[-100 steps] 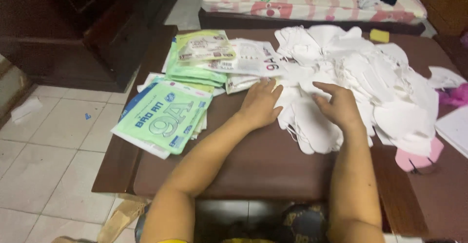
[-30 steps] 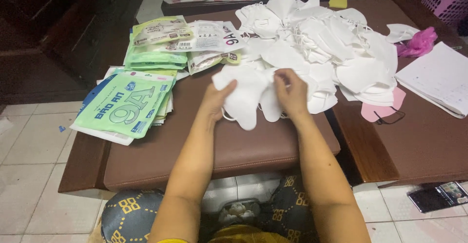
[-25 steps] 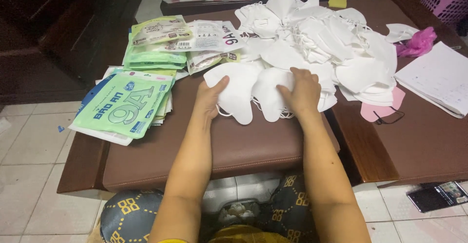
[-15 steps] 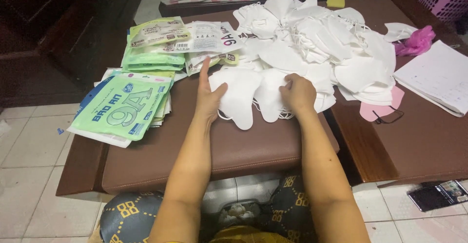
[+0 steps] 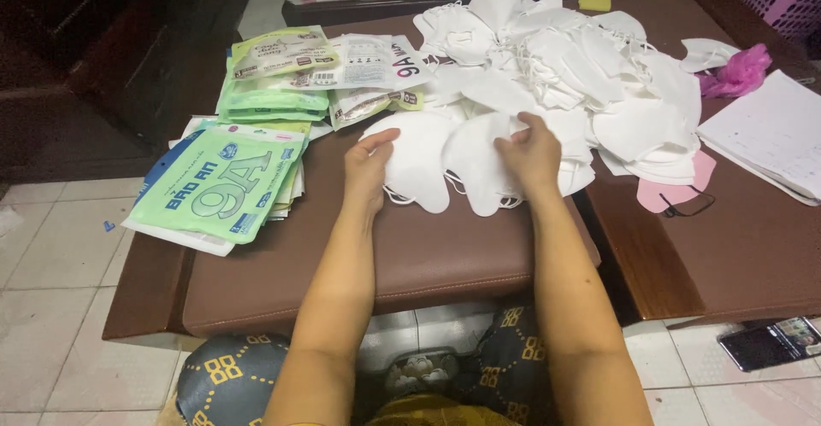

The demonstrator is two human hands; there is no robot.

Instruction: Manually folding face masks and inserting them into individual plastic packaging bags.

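Two hands: left hand (image 5: 369,162) flat on one white mask (image 5: 416,156), right hand (image 5: 530,148) probably pinching another (image 5: 479,161).
Risk: ear loops snagging the far mask pile (image 5: 581,67).

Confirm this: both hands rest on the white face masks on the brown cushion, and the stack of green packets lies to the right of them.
Not quite. The head view shows both the left hand and the right hand on the white face masks on the brown cushion, but the stack of green packets lies to their left, not right.
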